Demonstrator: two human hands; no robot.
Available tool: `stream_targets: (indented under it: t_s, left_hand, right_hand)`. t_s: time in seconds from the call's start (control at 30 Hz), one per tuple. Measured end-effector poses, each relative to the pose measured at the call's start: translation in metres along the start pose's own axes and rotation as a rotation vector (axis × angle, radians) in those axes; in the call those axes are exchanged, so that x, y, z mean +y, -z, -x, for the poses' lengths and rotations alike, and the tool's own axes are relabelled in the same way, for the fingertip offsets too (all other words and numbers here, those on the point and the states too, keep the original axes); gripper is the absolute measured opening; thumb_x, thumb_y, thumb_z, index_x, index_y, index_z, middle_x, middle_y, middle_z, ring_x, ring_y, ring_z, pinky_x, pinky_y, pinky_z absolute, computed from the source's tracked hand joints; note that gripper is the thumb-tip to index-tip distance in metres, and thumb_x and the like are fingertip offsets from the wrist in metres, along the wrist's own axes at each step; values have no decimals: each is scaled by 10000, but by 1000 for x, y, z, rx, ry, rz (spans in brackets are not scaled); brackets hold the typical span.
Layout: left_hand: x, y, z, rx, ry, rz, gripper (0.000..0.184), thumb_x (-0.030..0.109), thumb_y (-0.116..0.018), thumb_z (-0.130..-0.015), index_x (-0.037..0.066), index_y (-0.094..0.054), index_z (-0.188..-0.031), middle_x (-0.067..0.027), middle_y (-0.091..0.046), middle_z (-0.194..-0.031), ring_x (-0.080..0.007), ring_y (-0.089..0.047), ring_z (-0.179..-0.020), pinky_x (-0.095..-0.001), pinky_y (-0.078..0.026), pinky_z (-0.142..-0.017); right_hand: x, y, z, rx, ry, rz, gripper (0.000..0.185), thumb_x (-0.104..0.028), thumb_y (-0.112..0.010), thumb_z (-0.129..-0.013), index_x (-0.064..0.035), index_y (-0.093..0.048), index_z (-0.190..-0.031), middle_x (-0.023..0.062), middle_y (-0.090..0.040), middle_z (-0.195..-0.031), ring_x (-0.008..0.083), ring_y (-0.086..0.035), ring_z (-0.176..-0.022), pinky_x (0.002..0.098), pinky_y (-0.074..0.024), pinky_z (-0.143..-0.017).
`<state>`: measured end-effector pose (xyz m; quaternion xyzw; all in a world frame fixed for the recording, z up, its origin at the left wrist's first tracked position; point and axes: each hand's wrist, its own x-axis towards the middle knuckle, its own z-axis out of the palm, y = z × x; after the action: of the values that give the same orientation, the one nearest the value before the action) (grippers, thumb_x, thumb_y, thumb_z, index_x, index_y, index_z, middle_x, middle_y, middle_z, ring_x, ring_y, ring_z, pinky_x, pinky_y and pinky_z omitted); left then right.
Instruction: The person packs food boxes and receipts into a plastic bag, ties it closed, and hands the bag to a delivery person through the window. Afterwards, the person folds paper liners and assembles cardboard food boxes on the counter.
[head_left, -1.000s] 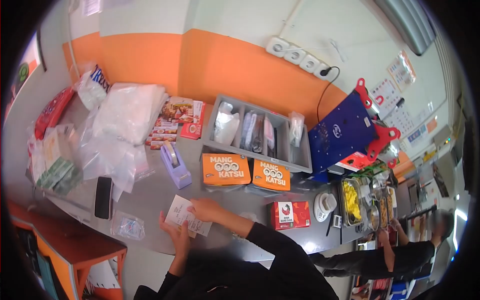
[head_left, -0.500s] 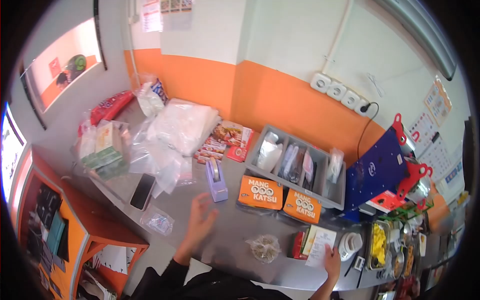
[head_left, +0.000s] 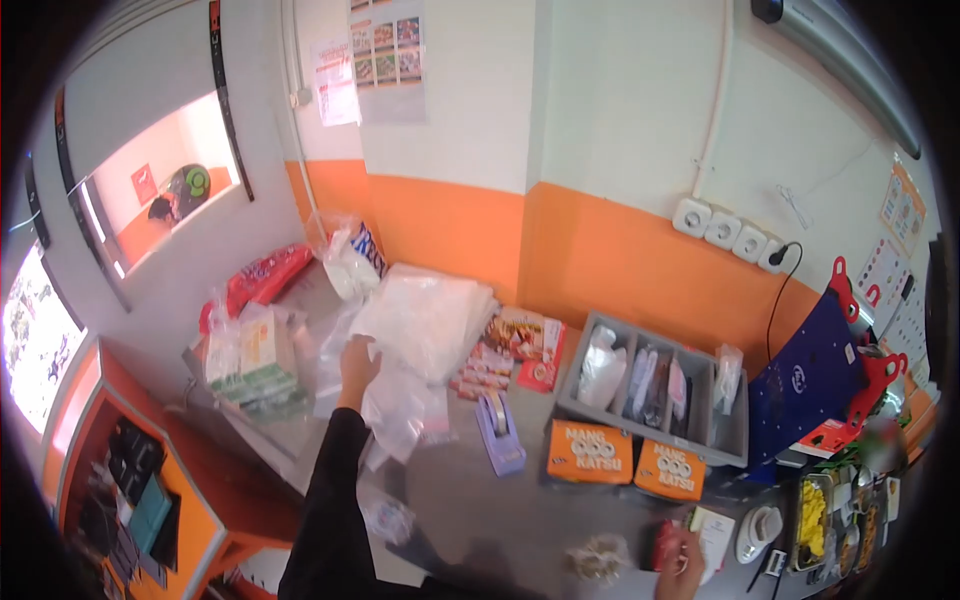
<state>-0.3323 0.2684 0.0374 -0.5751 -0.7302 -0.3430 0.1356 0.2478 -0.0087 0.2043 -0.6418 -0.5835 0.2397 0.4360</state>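
Observation:
My left hand (head_left: 360, 366) is at the loose clear plastic bags (head_left: 395, 412), its fingers curled on the film beside a thick stack of folded plastic bags (head_left: 430, 315). Low at the right, my right hand (head_left: 682, 568) is blurred over a red packet (head_left: 664, 540) and a white paper slip (head_left: 712, 535); whether it grips either does not show. A clear-wrapped bundle (head_left: 597, 558) lies left of that hand. The purple tape dispenser (head_left: 499, 435) stands between the hands. Beneath my left forearm is a small clear packet (head_left: 387, 518).
Orange boxes (head_left: 590, 452) stand before a grey divided tray (head_left: 655, 420) of wrapped items. Red-and-white leaflets (head_left: 520, 345) lie by the wall. A tissue pack (head_left: 255, 355) sits at the left. Food trays (head_left: 812, 515) and a blue panel (head_left: 805, 390) are at the right.
My left hand has moved forward from beside the tape dispenser onto the plastic bags. My right hand has shifted from the paper slip toward the red packet. The phone is now hidden. The view has tilted up.

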Motion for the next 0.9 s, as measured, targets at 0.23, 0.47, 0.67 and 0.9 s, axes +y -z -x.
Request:
stream_targets:
  t_s: [0.23,0.47,0.67,0.9]
  left_hand:
    - [10,-63,-57,-274,-308,200,543,117,-584,-738,145,-491,-1272,-140,-621,-1121,-339,-606,-950,-432,-468,-853]
    - [-18,-82,-70,-714,-147,309,535,72,-540,-766,111,-446,-1291,-175,-596,-1162,-373,-606,-974,-434,-502,-792]
    - [-20,-58,-70,-611,-243,298,347,147,-571,-801,123,-551,-1147,-129,-636,-1044,-296,-629,-932,-382,-528,-732]
    - [-32,-110,-65,-247,-500,47,89,170,-605,-763,83,-618,-747,-49,-641,-798,-281,-614,-741,-387,-518,-653]
  right_hand:
    - [-72,-238,-26,-762,186,-349,280,-240,-558,-919,4,-635,-1032,179,-632,-927,305,-616,-832,360,-481,-737]
    - [-83,-406,-96,-541,456,-212,215,-195,-574,-885,-7,-628,-975,109,-600,-831,260,-587,-762,347,-472,-686]
    - [-88,-483,-182,-235,811,198,365,-126,-609,-798,-49,-563,-1152,127,-547,-1144,308,-482,-1111,426,-415,-880]
    - [-45,-525,-190,-311,514,496,717,-228,-699,-741,-87,-385,-1369,180,-421,-1298,347,-398,-1206,491,-398,-902]
